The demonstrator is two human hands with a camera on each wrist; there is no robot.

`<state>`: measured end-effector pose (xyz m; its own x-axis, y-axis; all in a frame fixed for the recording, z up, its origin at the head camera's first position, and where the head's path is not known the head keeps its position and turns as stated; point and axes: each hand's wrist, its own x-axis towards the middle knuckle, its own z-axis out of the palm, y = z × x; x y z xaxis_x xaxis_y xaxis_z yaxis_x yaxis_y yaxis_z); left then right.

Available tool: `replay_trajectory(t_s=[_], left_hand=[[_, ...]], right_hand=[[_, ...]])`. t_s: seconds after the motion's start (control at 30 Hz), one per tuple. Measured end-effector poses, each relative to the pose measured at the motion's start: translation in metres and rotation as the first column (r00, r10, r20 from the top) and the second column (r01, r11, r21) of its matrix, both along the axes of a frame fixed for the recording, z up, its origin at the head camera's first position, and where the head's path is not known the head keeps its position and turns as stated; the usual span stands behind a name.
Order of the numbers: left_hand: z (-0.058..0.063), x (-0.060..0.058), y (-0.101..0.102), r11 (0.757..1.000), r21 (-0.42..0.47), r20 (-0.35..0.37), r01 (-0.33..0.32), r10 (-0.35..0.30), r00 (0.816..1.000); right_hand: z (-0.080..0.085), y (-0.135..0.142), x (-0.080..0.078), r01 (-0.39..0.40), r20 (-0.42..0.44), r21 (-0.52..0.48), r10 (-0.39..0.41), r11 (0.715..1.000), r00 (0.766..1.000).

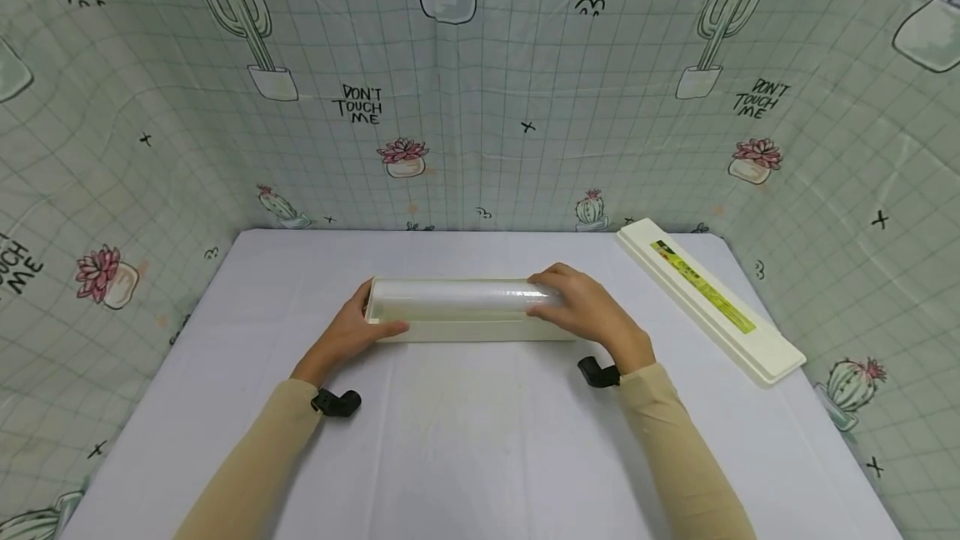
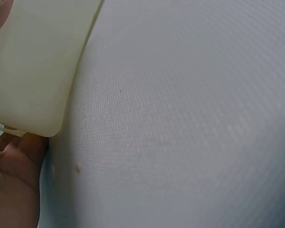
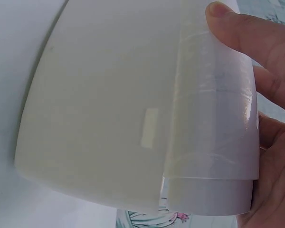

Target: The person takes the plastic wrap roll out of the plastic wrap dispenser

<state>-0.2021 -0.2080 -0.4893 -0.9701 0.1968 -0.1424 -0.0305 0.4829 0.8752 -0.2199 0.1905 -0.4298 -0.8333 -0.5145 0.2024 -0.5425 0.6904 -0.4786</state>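
Closest to my lens, the left sleeve and the right sleeve reach in from the near side of the cream box, each with a black wrist camera at its cuff. And the box is where it's happening! The left hand has hold of its left end, thumb across the front, fingers around the back corner. The right hand grips the right end of the clear film roll, fingers curled over, thumb on the near side. The roll lies lengthwise along the box's opening; whether it's fully seated, I can't tell.

Off to the right of the box, well apart and slanted, lies what I take for its lid, yellow-green label facing up. White table under everything.

My read from out here: this is the roll-handling step, cover off, though whether the roll is going in or coming out I can't say from this. Either way, the next move calls for a steady left hold on the box while the right guides the roll level, so its end doesn't snag on the rim.
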Motion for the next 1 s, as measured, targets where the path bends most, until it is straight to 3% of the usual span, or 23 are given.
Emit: replay_trajectory(t_s=[0.57, 0.8, 1.0], left_hand=[[-0.004, 0.001, 0.000, 1.000, 0.019, -0.022, 0.023, -0.022, 0.999], [-0.004, 0.004, -0.002, 0.999, -0.028, 0.009, 0.021, -0.021, 1.000], [-0.002, 0.001, -0.001, 1.000, -0.016, 0.003, 0.022, -0.022, 1.000]], right_hand=[[-0.002, 0.012, 0.015, 0.120, 0.044, -0.107, -0.115, 0.987, 0.992], [-0.001, 0.018, 0.020, 0.170, 0.061, -0.097, -0.165, 0.981, 0.984], [0.001, 0.029, 0.022, 0.210, 0.051, -0.102, -0.206, 0.972, 0.977]])
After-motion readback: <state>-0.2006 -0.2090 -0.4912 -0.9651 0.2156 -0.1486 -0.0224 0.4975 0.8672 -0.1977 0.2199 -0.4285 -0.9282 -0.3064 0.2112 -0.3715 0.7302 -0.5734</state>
